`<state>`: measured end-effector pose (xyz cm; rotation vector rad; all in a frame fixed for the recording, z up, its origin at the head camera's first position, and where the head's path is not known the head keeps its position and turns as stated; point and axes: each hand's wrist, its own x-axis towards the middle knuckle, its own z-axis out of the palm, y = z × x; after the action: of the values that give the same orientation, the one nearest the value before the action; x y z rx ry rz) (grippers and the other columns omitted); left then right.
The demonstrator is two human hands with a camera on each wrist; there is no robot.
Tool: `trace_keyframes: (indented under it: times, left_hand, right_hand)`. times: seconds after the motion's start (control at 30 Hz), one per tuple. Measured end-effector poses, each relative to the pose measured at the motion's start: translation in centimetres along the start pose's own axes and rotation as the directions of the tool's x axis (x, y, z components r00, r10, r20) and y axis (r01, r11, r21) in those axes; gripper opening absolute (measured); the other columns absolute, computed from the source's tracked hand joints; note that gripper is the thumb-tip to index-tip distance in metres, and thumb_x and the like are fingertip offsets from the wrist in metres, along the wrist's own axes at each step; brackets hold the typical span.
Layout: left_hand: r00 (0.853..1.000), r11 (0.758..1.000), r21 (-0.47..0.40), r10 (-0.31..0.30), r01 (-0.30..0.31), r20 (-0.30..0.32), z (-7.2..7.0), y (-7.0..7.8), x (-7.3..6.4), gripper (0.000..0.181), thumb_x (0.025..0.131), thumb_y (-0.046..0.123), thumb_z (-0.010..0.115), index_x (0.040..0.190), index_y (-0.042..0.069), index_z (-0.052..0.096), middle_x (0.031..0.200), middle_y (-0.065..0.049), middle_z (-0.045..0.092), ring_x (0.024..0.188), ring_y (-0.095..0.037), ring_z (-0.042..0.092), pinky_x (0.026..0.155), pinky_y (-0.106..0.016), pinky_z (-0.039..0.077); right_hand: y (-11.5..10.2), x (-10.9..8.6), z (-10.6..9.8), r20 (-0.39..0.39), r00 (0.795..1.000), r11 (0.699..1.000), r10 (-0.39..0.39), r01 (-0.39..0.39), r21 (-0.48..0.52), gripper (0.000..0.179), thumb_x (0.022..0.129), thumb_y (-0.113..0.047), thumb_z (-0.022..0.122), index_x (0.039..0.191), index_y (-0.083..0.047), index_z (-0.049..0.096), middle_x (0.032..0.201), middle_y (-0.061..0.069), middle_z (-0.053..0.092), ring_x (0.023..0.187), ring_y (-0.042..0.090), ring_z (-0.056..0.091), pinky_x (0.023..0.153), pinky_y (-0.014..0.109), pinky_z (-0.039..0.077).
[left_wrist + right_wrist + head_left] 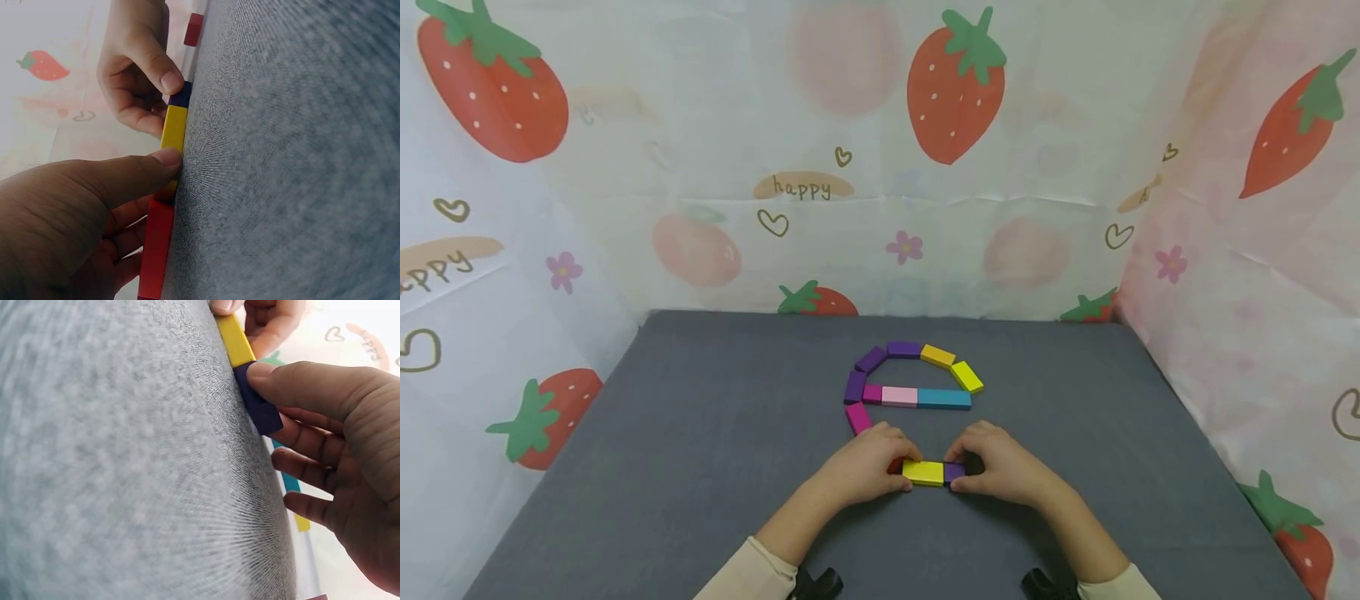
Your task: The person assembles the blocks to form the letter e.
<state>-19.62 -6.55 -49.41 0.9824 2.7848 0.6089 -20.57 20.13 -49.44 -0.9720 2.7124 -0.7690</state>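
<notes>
My left hand (868,467) pinches a yellow block (922,474) near its left end, with the thumb on the near side. Against that end lies a red block (156,250), mostly covered by the left hand in the head view. At the yellow block's other end sits a dark purple block (256,400), end to end with it. My right hand (1003,467) holds this purple block between thumb and fingers; its other fingers are spread loosely behind. A magenta block (857,418) slants down towards the left hand, its lower end hidden.
Beyond the hands, purple blocks (904,350) and yellow blocks (967,377) form an arch on the grey cloth (715,400). A straight row below it has a pink block (899,397) and a blue block (943,399). Strawberry-print fabric (722,100) surrounds the table.
</notes>
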Motion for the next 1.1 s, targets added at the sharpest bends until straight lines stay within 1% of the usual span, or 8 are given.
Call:
trace_keyframes:
  times: [0.4,0.67,0.97,1.1]
  left_hand:
    - [1.0,1.0,-0.002,0.011,-0.011,-0.014,-0.03,0.0,-0.03,0.03,0.09,0.034,0.08,0.118,0.024,0.076,0.109,0.011,0.069,0.101,-0.009,0.053,0.095,-0.03,0.048]
    - [1.0,1.0,-0.003,0.008,-0.008,-0.007,-0.04,0.08,-0.09,0.03,0.09,0.033,0.08,0.118,0.024,0.076,0.109,0.011,0.069,0.102,-0.009,0.053,0.096,-0.03,0.048]
    - [1.0,1.0,-0.002,0.01,-0.01,-0.011,-0.11,0.01,-0.03,0.03,0.09,0.034,0.08,0.118,0.024,0.076,0.108,0.011,0.069,0.101,-0.009,0.052,0.095,-0.03,0.048]
    - [1.0,1.0,0.002,0.023,-0.023,-0.013,-0.01,-0.05,0.04,0.03,0.09,0.034,0.08,0.118,0.023,0.076,0.109,0.011,0.069,0.101,-0.009,0.053,0.095,-0.029,0.048]
  right_hand:
    - [-0.14,0.07,0.08,0.002,1.0,1.0,-0.002,0.002,-0.011,0.025,0.086,-0.035,0.084,0.108,-0.029,0.074,0.101,-0.02,0.066,0.104,0.007,0.052,0.095,0.04,0.047]
    - [-0.21,-0.04,0.08,0.011,1.0,1.0,-0.001,0.001,-0.007,0.025,0.086,-0.035,0.083,0.109,-0.028,0.075,0.102,-0.021,0.065,0.105,0.008,0.051,0.097,0.042,0.046]
    - [-0.1,-0.01,0.14,-0.009,0.999,0.999,-0.04,0.04,-0.009,0.027,0.086,-0.036,0.084,0.109,-0.027,0.075,0.102,-0.019,0.066,0.104,0.009,0.052,0.095,0.041,0.047]
    - [-0.04,-0.11,0.11,0.003,0.999,0.999,-0.038,0.038,-0.003,0.028,0.086,-0.037,0.084,0.11,-0.027,0.074,0.104,-0.019,0.066,0.105,0.01,0.052,0.095,0.042,0.048]
